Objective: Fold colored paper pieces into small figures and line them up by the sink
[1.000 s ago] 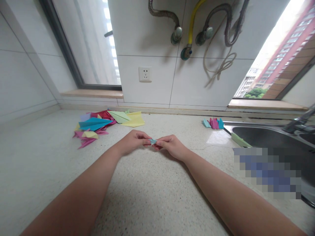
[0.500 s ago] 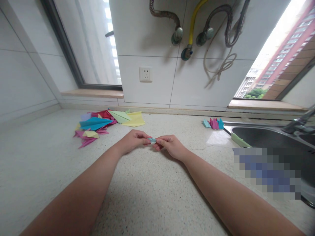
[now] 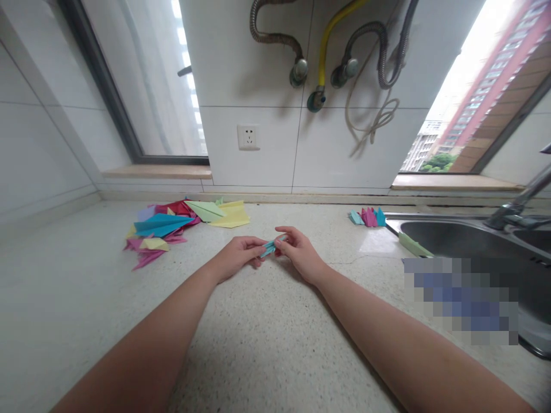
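Observation:
A small light-blue piece of folded paper point(image 3: 267, 248) is held between my two hands, just above the speckled countertop point(image 3: 258, 332). My left hand point(image 3: 239, 256) pinches its left end between thumb and fingers. On the right end, the thumb and fingers of my right hand point(image 3: 299, 252) close on the paper, with one finger raised away from it. My fingers cover part of the paper, so its full shape is hidden.
Left of my hands lies a heap of coloured folded paper point(image 3: 163, 225), with paper planes among it. Small folded paper pieces point(image 3: 368, 217) stand near the sink point(image 3: 447, 232) at right. A pale green strip point(image 3: 414, 245) lies at its edge, beside a blurred-out patch. A socket point(image 3: 248, 137) is on the wall.
More of the light-blue paper shows between my hands, and it is now tilted up to the right. A finger of my right hand has lifted. The camera view has shifted slightly.

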`<state>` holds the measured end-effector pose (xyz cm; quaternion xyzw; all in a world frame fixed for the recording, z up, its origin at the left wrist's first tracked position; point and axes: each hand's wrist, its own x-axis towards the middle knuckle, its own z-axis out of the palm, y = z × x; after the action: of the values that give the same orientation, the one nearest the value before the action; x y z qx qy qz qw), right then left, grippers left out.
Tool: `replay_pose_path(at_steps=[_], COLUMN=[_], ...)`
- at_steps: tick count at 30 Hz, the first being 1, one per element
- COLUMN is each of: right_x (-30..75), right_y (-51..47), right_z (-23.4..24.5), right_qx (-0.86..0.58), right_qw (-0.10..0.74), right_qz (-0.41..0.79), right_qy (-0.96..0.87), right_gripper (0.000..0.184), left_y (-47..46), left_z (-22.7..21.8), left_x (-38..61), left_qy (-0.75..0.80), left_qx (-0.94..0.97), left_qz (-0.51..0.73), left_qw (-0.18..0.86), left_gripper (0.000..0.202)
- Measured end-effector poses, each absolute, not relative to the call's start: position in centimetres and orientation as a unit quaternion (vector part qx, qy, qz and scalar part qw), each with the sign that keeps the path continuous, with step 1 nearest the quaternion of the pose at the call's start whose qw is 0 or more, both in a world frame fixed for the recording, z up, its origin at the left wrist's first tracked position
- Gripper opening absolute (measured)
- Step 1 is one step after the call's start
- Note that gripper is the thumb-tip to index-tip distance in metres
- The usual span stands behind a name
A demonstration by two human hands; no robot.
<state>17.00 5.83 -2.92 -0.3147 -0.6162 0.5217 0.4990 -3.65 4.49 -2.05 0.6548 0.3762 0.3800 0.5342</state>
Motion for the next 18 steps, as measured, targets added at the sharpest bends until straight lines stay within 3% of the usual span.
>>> replay_pose_path(at_steps=[4,11,18], right_x=[16.8,16.4,16.3], right_y=[5.7,5.8,5.9], right_z=[-3.0,-3.2,-3.2], right_qx=[-0.331,-0.353,-0.33], right_qw=[0.484,0.475,0.499], right_qz=[0.543,0.521,0.559], right_qy=[-0.601,-0.615,-0.574], right_gripper=[0.048,0.032,0.033], left_y=[4.3,4.4,4.5], left_z=[-1.9,-2.1,-2.1], left_x=[-2.6,-1.9,-2.0], left_qy=[0.387,0.387,0.394], left_qx=[0.633,0.591,0.595], left_qz=[0.402,0.43,0.42], left_qw=[0.537,0.562,0.56], left_gripper=[0.037,0.032,0.031])
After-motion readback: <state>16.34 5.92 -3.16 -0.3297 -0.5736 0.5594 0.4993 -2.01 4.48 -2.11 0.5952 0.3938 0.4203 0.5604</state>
